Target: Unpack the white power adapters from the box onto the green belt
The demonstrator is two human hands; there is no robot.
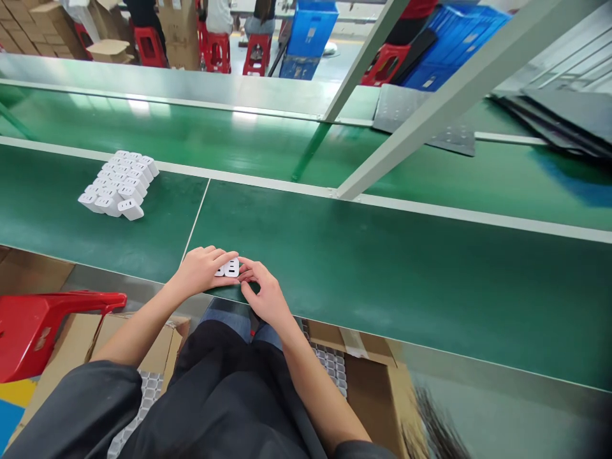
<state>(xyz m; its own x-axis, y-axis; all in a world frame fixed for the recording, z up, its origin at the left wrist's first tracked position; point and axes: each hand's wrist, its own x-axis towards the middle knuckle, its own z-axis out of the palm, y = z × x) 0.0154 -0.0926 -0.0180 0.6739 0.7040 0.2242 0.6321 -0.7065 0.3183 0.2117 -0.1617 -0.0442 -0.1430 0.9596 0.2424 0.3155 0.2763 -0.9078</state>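
Observation:
At the near edge of the green work surface [406,274], at least two white USB chargers [232,268] stand side by side with their port faces up. My left hand [201,271] is closed round them from the left, its fingers along the far side and its thumb along the near side, covering part of them. From the right, my right hand [265,296] presses curled fingertips against the end of the chargers. Farther left on the surface stands a tight block of several more white chargers [119,178], ports up, one at its near corner slightly askew.
Grey metal posts [411,140] rise beyond the near surface. Dark sheets [559,121] are stacked at far right. A red stool [52,325] and cardboard boxes [377,389] with plastic trays [329,363] sit below the near edge. People sit on red stools [217,54] across the way.

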